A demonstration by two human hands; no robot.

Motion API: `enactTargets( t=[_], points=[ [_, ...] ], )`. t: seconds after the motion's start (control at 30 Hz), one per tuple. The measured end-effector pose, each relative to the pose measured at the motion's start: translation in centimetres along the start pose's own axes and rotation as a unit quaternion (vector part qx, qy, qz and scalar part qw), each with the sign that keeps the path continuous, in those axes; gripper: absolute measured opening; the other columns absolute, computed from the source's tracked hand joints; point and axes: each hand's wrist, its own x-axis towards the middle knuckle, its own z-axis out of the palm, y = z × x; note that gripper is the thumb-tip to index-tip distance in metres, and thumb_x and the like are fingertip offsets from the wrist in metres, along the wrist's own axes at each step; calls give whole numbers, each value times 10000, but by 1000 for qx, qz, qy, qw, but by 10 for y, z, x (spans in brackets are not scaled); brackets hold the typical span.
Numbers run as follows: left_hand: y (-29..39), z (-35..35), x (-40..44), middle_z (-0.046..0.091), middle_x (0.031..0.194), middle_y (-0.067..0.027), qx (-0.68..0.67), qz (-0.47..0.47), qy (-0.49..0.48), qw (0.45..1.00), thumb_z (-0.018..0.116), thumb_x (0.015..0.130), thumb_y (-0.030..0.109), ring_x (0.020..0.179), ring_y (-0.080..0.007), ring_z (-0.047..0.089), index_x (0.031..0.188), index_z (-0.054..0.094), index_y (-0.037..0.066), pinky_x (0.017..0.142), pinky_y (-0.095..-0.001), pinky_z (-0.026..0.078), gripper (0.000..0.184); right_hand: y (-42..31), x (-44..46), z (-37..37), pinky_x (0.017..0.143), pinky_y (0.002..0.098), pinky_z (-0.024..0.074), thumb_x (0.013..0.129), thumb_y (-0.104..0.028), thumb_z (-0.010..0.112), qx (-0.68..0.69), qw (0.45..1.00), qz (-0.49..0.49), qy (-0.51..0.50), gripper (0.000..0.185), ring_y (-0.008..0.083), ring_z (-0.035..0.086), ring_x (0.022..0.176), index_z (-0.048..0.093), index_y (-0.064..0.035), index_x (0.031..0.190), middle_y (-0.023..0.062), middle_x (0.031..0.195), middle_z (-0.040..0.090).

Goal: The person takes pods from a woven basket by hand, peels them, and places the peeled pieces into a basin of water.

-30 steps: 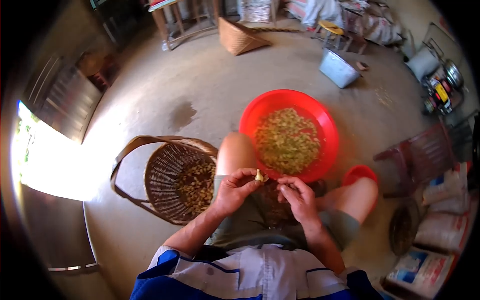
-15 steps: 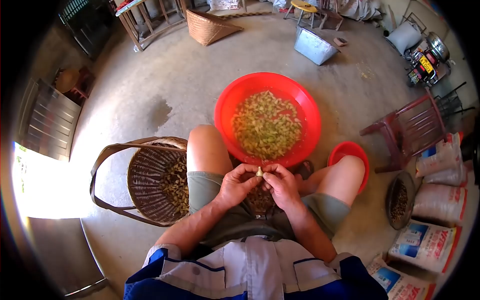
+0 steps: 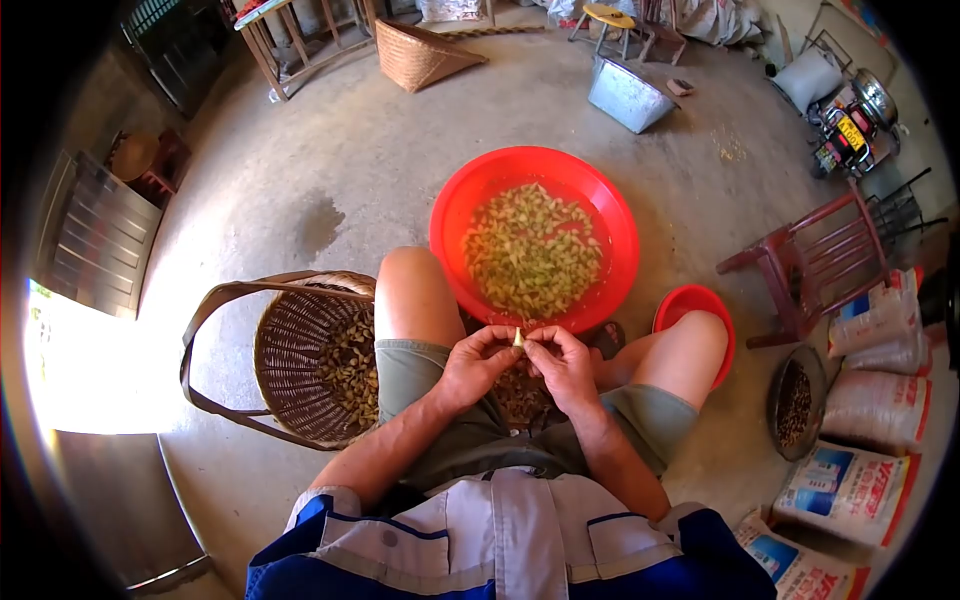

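A small pale, pointed piece [image 3: 518, 338] is pinched between my two hands, over my lap. My left hand [image 3: 474, 368] holds it from the left with thumb and fingers closed. From the right, my right hand [image 3: 562, 368] closes on the same piece. Just beyond the hands lies a wide red basin [image 3: 620, 225] with many yellow-green pieces [image 3: 532, 250] in liquid. Left of my knee is a brown wicker basket [image 3: 285, 365] with a tall handle, holding brownish pieces [image 3: 350, 375]. Below my hands, brown scraps [image 3: 520, 398] show between my legs.
A smaller red basin [image 3: 688, 300] is beside my right knee. Further right are a dark red chair [image 3: 825, 260], a dark round pan [image 3: 815, 385] and printed sacks [image 3: 848, 488]. A metal tub [image 3: 628, 95], a woven basket [image 3: 420, 58] and a motorcycle [image 3: 850, 135] are farther back.
My hands, apart a second ago, have come together on the small piece, which now looks paler. The view has shifted, so the surroundings sit differently in the frame.
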Motion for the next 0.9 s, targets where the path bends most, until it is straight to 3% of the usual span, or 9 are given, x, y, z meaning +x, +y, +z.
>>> enactTargets(
  t=[0.23, 0.47, 0.73, 0.83, 0.9],
  points=[
    [-1, 0, 0, 643, 1073, -69, 13, 4, 8, 1000, 598, 911, -18, 982, -151, 624, 1135, 577, 13, 872, -305, 533, 226, -5, -2, 1, 529, 182, 397, 920, -92, 622, -56, 998, -5, 20, 78, 29, 496, 598, 589, -24, 900, -26, 723, 561],
    [-5, 6, -3, 643, 1061, -64, 115, 44, -1, 992, 583, 918, -26, 978, -123, 616, 1123, 564, 3, 868, -279, 520, 208, -11, 0, 2, 574, 197, 403, 909, -92, 627, -5, 999, 36, 17, 71, 43, 495, 651, 594, -30, 909, -15, 774, 571],
    [-6, 4, -4, 650, 1040, -61, 96, 38, -1, 995, 585, 917, -28, 962, -119, 619, 1106, 562, 3, 875, -275, 512, 193, 8, 2, -3, 548, 189, 375, 883, -51, 606, 44, 998, 44, 13, 23, 31, 480, 633, 601, -30, 892, -33, 751, 558],
    [-7, 4, -3, 647, 1042, -61, 104, 39, -1, 994, 584, 916, -32, 969, -120, 617, 1106, 558, 3, 877, -277, 512, 195, 5, 0, -5, 602, 200, 428, 893, -48, 623, 46, 997, 59, 6, 47, 55, 514, 678, 597, -29, 927, -4, 798, 579],
    [-8, 4, -3, 645, 1044, -60, 112, 42, 0, 993, 584, 915, -35, 976, -121, 615, 1108, 554, 3, 879, -279, 512, 199, 0, -1, 2, 598, 202, 443, 875, -45, 647, 14, 1000, 16, 23, 55, 45, 537, 683, 605, -17, 898, -7, 782, 593]
  ],
)
